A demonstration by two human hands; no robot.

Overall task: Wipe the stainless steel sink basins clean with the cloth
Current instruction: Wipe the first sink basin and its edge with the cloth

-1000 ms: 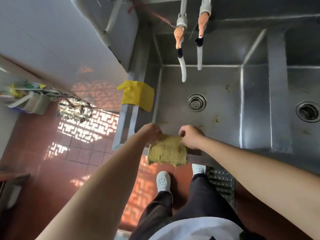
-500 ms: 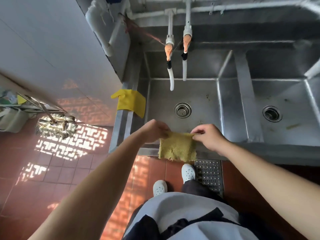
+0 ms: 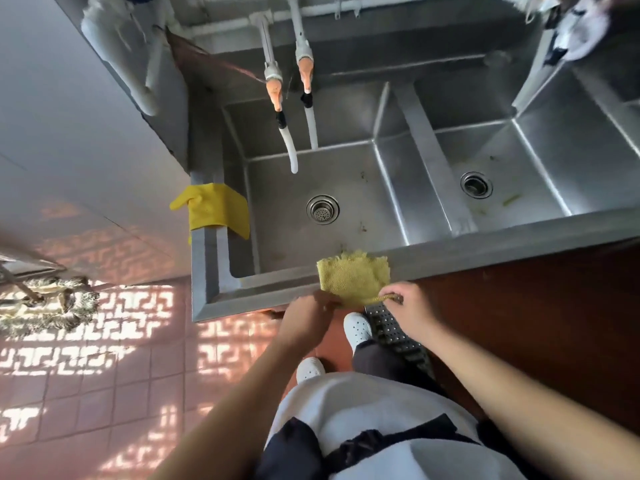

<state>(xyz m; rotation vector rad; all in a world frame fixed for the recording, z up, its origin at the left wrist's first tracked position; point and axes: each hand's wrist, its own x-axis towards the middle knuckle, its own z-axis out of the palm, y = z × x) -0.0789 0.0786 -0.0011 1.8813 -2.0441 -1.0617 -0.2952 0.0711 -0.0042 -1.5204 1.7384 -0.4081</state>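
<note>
While draped over sink rim (image 3: 485, 242), cloth (image 3: 353, 277) pinched at near corners by left hand (image 3: 308, 313) and right hand (image 3: 403, 306).

The olive-yellow woven cloth with frayed edges (image 3: 353, 277) is spread out flat over the front rim of the stainless steel sink. Its near edge is held at the two corners; its far edge reaches a little over the left basin (image 3: 346, 188). This rectangular steel basin has a round drain strainer and some small brown spots on the bottom. The middle basin (image 3: 512, 168) shows greenish dirt near its drain.
</note>
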